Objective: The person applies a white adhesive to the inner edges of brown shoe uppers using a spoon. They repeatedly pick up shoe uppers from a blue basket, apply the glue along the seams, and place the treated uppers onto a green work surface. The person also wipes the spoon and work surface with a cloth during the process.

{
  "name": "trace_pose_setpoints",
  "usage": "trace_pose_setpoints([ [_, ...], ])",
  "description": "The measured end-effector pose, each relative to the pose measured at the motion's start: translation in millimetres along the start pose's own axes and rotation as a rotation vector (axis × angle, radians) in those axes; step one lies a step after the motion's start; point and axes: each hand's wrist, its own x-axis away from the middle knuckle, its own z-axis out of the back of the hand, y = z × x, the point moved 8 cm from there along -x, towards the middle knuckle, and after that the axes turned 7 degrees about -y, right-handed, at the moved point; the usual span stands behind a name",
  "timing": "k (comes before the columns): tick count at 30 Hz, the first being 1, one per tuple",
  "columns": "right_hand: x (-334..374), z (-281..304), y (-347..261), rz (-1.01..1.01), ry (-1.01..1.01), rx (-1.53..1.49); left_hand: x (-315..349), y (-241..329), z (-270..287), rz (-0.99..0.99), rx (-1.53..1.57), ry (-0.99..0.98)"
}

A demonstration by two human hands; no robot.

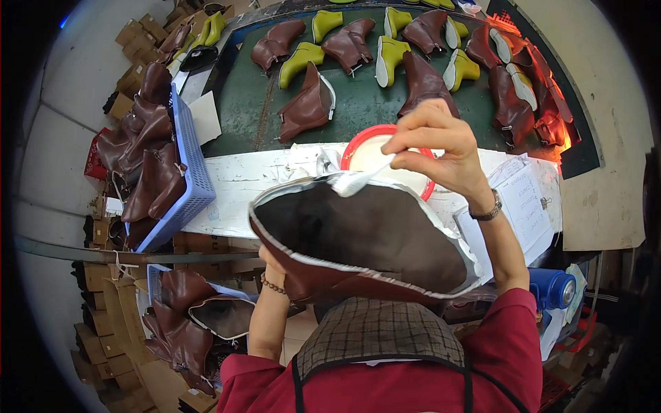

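A large brown leather boot upper (pixel 358 234) is held up in front of me, its wide opening facing up and its dark inside showing. A pale white edge runs round that opening. My left hand (pixel 273 261) grips the upper at its left side; most of the fingers are hidden behind the leather. Above the far edge, my right hand (pixel 437 141) pinches a small white brush (pixel 354 182), whose tip touches the rim of the upper. Just beyond it sits a red-rimmed bowl (pixel 355 146) of creamy white liquid, partly covered by my hand and the upper.
Brown and yellow-green boots (pixel 348 45) stand or lie on a green conveyor belt (pixel 365 110) beyond the white worktable (pixel 231 186). Blue crates (pixel 195 172) of brown uppers are at the left. Papers (pixel 527 206) lie at the right, above a blue flask (pixel 551 289).
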Motion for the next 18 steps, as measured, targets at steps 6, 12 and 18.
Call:
trace_pose_setpoints([
  [6, 49, -7, 24, -0.189, 0.108, -0.109, -1, 23, 7, -0.084, -0.05, 0.057],
  [12, 82, -4, 27, -0.325, 0.147, -0.095, 13, 47, 6, -0.114, -0.125, 0.101],
  [18, 102, 11, 19, -0.386, 0.131, -0.076, 16, 59, 10, -0.145, -0.166, 0.121],
])
